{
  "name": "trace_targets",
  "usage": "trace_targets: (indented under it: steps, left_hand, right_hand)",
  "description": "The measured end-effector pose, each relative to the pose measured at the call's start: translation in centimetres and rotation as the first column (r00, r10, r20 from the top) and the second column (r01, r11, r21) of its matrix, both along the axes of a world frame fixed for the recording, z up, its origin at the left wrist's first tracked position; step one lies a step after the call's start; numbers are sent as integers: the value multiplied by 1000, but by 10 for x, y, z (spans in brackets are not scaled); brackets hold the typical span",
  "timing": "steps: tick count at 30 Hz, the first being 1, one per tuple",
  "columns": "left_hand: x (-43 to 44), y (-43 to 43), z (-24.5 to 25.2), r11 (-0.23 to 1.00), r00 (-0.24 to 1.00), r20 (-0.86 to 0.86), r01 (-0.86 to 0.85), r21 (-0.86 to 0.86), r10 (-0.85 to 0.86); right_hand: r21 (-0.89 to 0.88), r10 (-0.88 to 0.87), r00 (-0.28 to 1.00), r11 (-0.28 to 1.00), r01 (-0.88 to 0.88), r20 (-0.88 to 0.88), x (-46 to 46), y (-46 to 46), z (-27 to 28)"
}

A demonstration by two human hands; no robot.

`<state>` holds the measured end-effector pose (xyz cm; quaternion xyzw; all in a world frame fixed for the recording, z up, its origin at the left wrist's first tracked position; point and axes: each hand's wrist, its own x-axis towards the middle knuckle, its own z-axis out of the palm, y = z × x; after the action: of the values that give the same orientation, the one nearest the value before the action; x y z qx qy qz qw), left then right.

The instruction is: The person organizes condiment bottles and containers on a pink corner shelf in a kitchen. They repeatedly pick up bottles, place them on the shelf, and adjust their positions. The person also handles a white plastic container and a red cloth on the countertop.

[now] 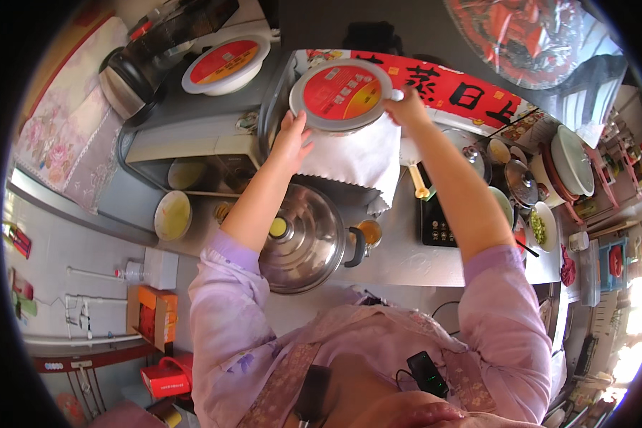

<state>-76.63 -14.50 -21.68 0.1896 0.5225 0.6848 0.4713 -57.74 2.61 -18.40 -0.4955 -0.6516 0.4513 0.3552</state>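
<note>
A round lidded bowl [342, 92], with a grey rim and a red and yellow printed label, sits over a white cloth [353, 152] with a scalloped edge. My right hand [406, 107] grips its right rim, with something small and white at the fingers. At the lower left of the rim is my left hand [291, 140], fingers spread and not wrapped around the bowl; one fingertip appears to meet the rim. A similar lidded bowl [227, 64] stands to the left on a dark surface. Below my forearms is a large steel pot with a domed lid [310, 241].
An electric kettle [125, 88] stands at the far left. On the counter are a bowl of yellowish contents [173, 215], a small glass of amber liquid [370, 232] and a black induction cooker [437, 222]. A bowl of chopped greens [542, 227] is at right, by several pots.
</note>
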Motion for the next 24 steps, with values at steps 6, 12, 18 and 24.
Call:
trace_targets:
  steps: [6, 12, 18, 24]
  left_hand:
    - [-11, 7, 9, 995, 973, 214, 80, 59, -91]
    - [-11, 13, -2, 999, 986, 168, -12, 34, 6]
    - [-10, 26, -9, 991, 991, 12, -131, -31, 132]
    - [-18, 38, -20, 969, 967, -168, -215, -125, 193]
  right_hand:
    - [-465, -71, 826, 851, -242, -560, -19, 32, 43]
    - [-339, 17, 810, 903, -264, -586, -35, 19, 41]
    - [-128, 132, 984, 981, -147, -117, -4, -14, 11]
    - [-106, 187, 974, 979, -174, 129, 5, -26, -8]
